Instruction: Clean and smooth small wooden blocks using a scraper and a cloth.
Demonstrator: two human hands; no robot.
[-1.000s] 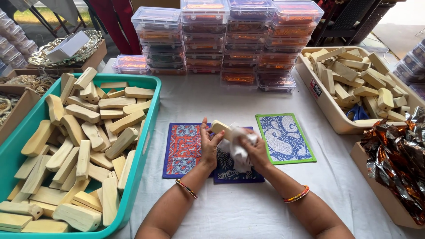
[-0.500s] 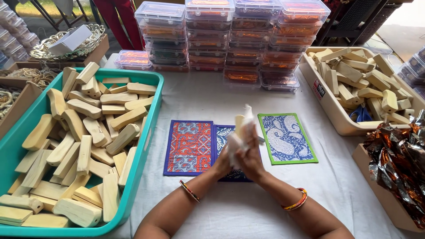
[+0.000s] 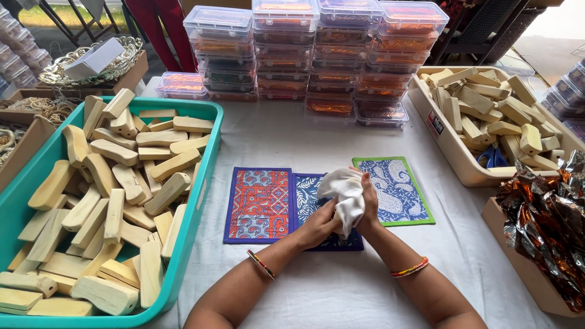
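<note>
Both of my hands meet over the middle of the table around a white cloth (image 3: 346, 196). My left hand (image 3: 318, 225) grips the cloth from below and the left. My right hand (image 3: 368, 210) closes on it from the right. A wooden block seen earlier is now hidden inside the cloth. Under my hands lie three patterned mats side by side: a red and orange one (image 3: 260, 204), a dark blue one (image 3: 308, 198) partly covered by my hands, and a green-edged blue one (image 3: 402, 189).
A teal bin (image 3: 204, 176) full of pale wooden blocks stands at the left. A beige tub (image 3: 448, 155) of similar blocks sits at the right. Stacked clear plastic boxes (image 3: 317, 55) line the back. A box of shiny foil wrappers (image 3: 548, 213) is at the right edge.
A second ago a wooden block showed between my hands with the cloth under it. The cloth has since been pulled up around the block, which no longer shows.
</note>
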